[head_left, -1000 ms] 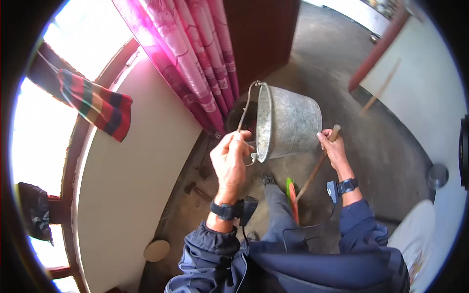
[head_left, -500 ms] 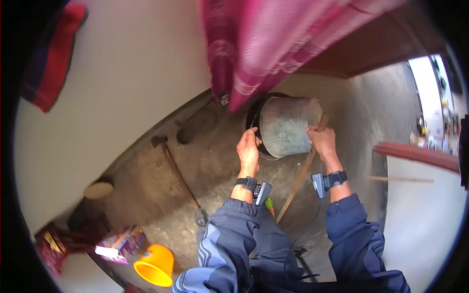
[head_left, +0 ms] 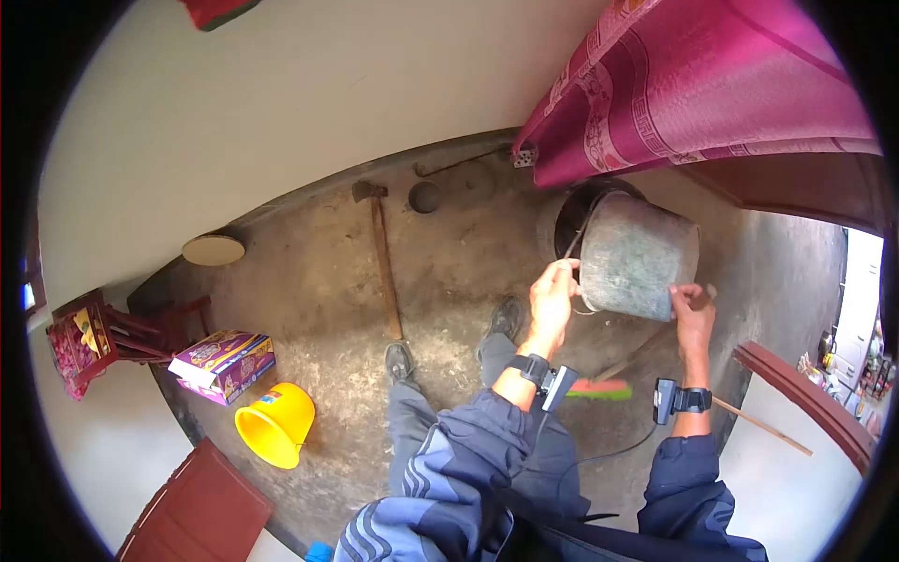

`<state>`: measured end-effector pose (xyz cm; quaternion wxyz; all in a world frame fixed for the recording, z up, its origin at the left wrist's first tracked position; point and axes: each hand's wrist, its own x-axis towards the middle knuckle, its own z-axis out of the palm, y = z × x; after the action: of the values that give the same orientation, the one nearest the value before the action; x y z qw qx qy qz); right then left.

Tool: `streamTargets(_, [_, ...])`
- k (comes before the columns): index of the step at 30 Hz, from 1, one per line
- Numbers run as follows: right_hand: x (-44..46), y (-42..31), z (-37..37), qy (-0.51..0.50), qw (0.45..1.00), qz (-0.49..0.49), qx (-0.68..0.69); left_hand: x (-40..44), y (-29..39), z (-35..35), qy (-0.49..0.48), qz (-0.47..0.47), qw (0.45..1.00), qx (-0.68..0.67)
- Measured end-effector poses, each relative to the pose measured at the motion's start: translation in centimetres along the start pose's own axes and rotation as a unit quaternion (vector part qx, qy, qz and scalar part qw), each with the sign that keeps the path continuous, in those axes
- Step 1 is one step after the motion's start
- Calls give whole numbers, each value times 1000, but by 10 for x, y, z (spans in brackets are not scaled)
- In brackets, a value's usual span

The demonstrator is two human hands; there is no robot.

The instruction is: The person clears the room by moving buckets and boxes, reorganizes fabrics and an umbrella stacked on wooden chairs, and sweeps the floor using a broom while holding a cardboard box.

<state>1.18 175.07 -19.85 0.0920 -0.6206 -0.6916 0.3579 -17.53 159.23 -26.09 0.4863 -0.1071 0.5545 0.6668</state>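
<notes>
A worn grey bucket is tipped on its side, its mouth facing left. My left hand is closed at the bucket's mouth, fingers on the rim or handle; the exact grip is partly hidden. At the bottom edge, my right hand grips the bucket with fingers closed. A wooden stick runs down and left from behind the right hand towards a pink and green brush head on the floor. Behind the bucket stands a dark round container, mostly covered by it.
An axe lies on the concrete floor ahead of my feet. To the left are a yellow bucket, a purple box and a round lid-like disc. A pink curtain hangs above the grey bucket.
My view has swung left, showing more floor. My right hand, earlier around the wooden stick against the bucket, now grips the bucket's bottom edge. The stick has dropped lower behind it.
</notes>
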Motion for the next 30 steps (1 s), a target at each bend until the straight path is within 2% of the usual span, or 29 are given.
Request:
streamTargets(6, [-72, 27, -58, 51, 992, 28, 116, -91, 19, 18, -98, 47, 988, 108])
streamTargets(8, [-104, 34, -70, 75, 991, 40, 106, -123, 35, 16, -153, 21, 979, 135])
streamTargets(10, [-138, 34, -80, 85, 990, 40, 108, -152, 37, 6, -180, 86, 961, 191])
streamTargets(11, [-152, 33, -82, 79, 987, 48, 128, -164, 40, 3, -188, 86, 971, 117])
streamTargets(14, [-205, 22, -72, 73, 993, 15, 91, -202, 65, -34, -234, 115, 947, 187])
streamTargets(15, [-213, 18, -68, 91, 992, 22, 86, -207, 76, -41, -220, 120, 946, 206])
streamTargets(16, [-231, 16, -66, 119, 988, 23, 91, -214, 79, -61, -237, 71, 948, 199])
streamTargets(19, [-283, 24, -52, 178, 975, 25, 129, -240, 95, -119, -232, 120, 939, 225])
streamTargets(21, [-310, 16, -42, 160, 981, 35, 105, -267, 105, -145, -231, 114, 935, 244])
streamTargets(22, [-323, 13, -40, 152, 983, 41, 90, -266, 127, -167, -212, 60, 925, 308])
streamTargets(23, [-328, 12, -33, 137, 984, 47, 104, -265, 127, -184, -179, 116, 924, 319])
streamTargets(25, [-346, -13, -26, 88, 993, 31, 73, -262, 129, -234, -118, 112, 924, 347])
streamTargets(26, [-352, -23, -21, 58, 996, 30, 68, -262, 138, -261, -81, 70, 917, 385])
streamTargets(27, [-358, -32, -17, 39, 997, 30, 57, -270, 146, -286, -23, 134, 930, 341])
streamTargets(28, [-363, -41, -11, 31, 998, -38, 33, -279, 160, -320, 16, 68, 939, 337])
streamTargets(30, [-365, -53, -2, -47, 997, -50, 18, -306, 199, -377, 104, 98, 941, 307])
